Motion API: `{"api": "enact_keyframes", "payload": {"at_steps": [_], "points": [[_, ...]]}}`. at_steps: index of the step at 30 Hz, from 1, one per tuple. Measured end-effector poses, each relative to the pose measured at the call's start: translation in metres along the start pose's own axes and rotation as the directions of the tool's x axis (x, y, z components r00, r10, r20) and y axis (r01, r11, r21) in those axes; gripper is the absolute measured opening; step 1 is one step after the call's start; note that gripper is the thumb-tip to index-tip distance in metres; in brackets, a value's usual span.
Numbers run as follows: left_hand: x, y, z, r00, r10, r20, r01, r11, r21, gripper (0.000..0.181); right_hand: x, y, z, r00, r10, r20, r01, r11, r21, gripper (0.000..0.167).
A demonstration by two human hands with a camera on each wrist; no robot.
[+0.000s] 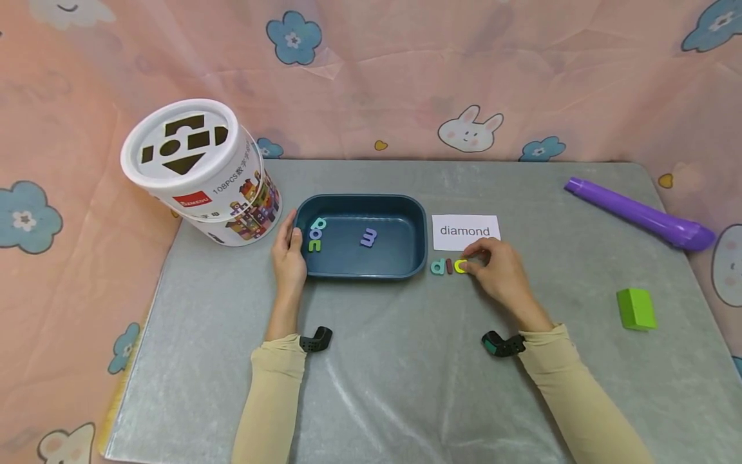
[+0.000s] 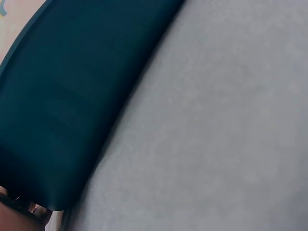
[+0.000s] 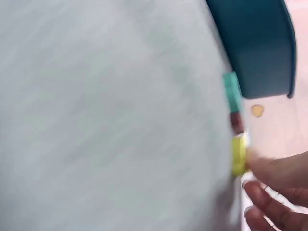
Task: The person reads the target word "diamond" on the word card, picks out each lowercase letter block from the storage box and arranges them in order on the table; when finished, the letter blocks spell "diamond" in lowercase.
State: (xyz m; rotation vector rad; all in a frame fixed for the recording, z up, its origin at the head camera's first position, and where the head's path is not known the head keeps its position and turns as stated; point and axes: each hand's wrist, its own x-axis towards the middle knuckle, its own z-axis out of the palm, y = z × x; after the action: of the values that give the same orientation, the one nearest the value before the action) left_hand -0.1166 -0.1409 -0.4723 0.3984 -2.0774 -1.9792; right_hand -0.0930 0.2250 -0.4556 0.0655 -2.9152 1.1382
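My left hand [image 1: 289, 263] grips the left end of a dark blue tray [image 1: 371, 265], thumb at the rim. Inside the tray lie a teal letter [image 1: 318, 223], a small purple letter [image 1: 315, 234], a green letter n [image 1: 315, 245] and a purple letter m [image 1: 368, 238]. Right of the tray, a teal letter d [image 1: 437, 267] and a narrow dark red letter [image 1: 449, 266] form a row on the table. My right hand [image 1: 497, 274] pinches a yellow letter [image 1: 460, 265] at that row's right end, its shape partly covered by the fingers. A white card [image 1: 466, 242] reading "diamond" lies just above.
A large white bucket [image 1: 199, 193] with shaped holes in its lid stands at the back left. Toward the right lie a purple microphone-shaped tube [image 1: 637, 212] and a green block [image 1: 636, 309]. Grey cloth covers the table [image 1: 394, 374]; a patterned pink curtain [image 1: 377, 77] hangs behind.
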Motion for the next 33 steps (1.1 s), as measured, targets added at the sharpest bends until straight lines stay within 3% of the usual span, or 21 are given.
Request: {"api": "enact_keyframes", "payload": {"at_steps": [4, 9, 14, 16, 20, 23, 28, 33], "points": [[0.0, 0.0, 0.0, 1.0, 0.002, 0.0, -0.002, 1.0, 0.004, 0.044, 0.005, -0.019, 0.0, 0.998, -0.041, -0.049, 0.044, 0.998, 0.043, 0.018], [0.0, 0.0, 0.001, 1.0, 0.012, -0.003, -0.012, 1.0, -0.001, 0.044, 0.013, -0.048, 0.011, 0.981, -0.173, -0.084, 0.183, 0.973, 0.138, 0.025], [0.001, -0.002, 0.0, 1.0, 0.012, -0.001, -0.012, 1.0, 0.004, 0.044, 0.02, -0.071, 0.03, 0.955, -0.294, -0.043, 0.297, 0.944, 0.146, 0.039], [0.001, -0.003, 0.0, 1.0, 0.012, -0.002, -0.012, 1.0, 0.003, 0.044, 0.023, -0.079, 0.039, 0.951, -0.308, -0.009, 0.307, 0.944, 0.121, 0.043], [0.001, -0.003, 0.001, 1.0, 0.016, 0.0, -0.016, 1.0, -0.001, 0.044, 0.032, -0.094, 0.053, 0.946, -0.305, 0.106, 0.302, 0.952, 0.047, 0.054], [0.0, -0.002, 0.001, 1.0, 0.018, -0.002, -0.018, 1.0, -0.004, 0.044, 0.04, -0.102, 0.061, 0.928, -0.287, 0.238, 0.316, 0.944, -0.093, 0.065], [0.0, -0.002, 0.001, 1.0, 0.024, -0.012, -0.024, 1.0, -0.008, 0.044, 0.05, -0.113, 0.068, 0.884, -0.205, 0.421, 0.369, 0.858, -0.357, 0.081], [0.0, -0.002, 0.001, 1.0, 0.019, -0.008, -0.019, 1.0, -0.004, 0.044, 0.055, -0.118, 0.072, 0.855, -0.167, 0.491, 0.412, 0.794, -0.447, 0.079]]}}
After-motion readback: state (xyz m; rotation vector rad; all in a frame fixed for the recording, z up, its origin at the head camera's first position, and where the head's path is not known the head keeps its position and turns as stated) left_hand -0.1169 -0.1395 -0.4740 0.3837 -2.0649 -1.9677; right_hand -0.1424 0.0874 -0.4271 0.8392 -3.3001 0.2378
